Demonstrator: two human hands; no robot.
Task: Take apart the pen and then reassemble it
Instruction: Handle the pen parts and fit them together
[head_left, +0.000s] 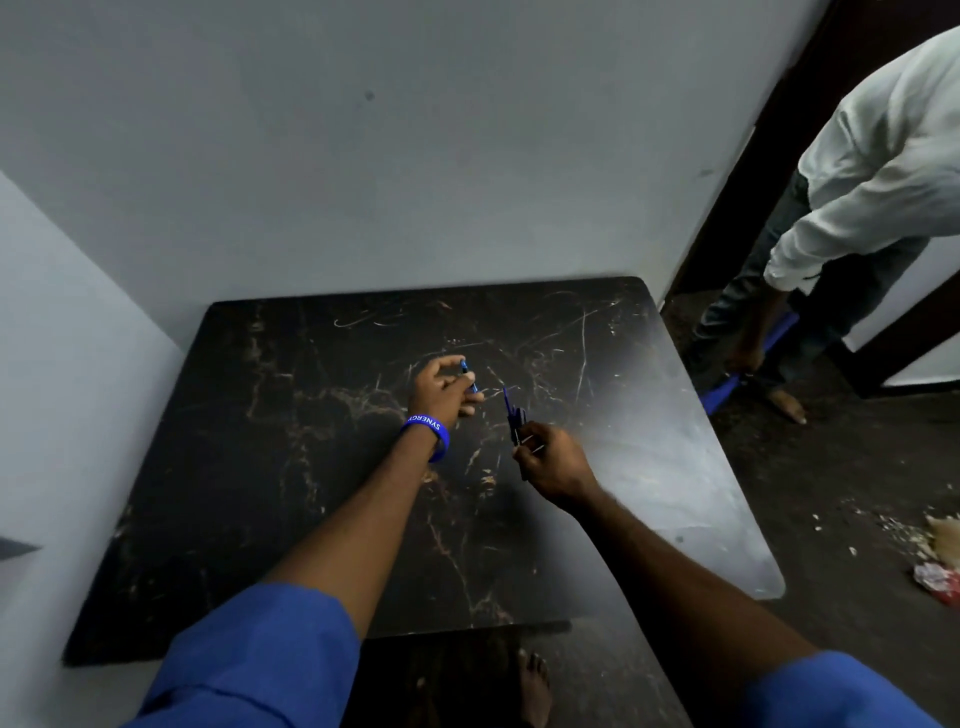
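Note:
Over the middle of the black marbled table (291, 467), my left hand (441, 387) pinches a short blue pen piece (469, 378) between thumb and fingers; a blue wristband sits on that wrist. A little to the right and nearer me, my right hand (553, 460) grips several thin pen parts (513, 415), dark blue and pointing up and away, with a pale thin piece sticking out near the fingers. The two hands are apart, and their pieces do not touch. The image is too blurred to name each part.
The table stands in a corner, with walls at its left and far sides. At the right, another person in a white shirt (857, 171) bends over the floor by a dark doorway. Litter (940, 571) lies on the floor at the right edge. My bare foot (535, 686) shows below the table.

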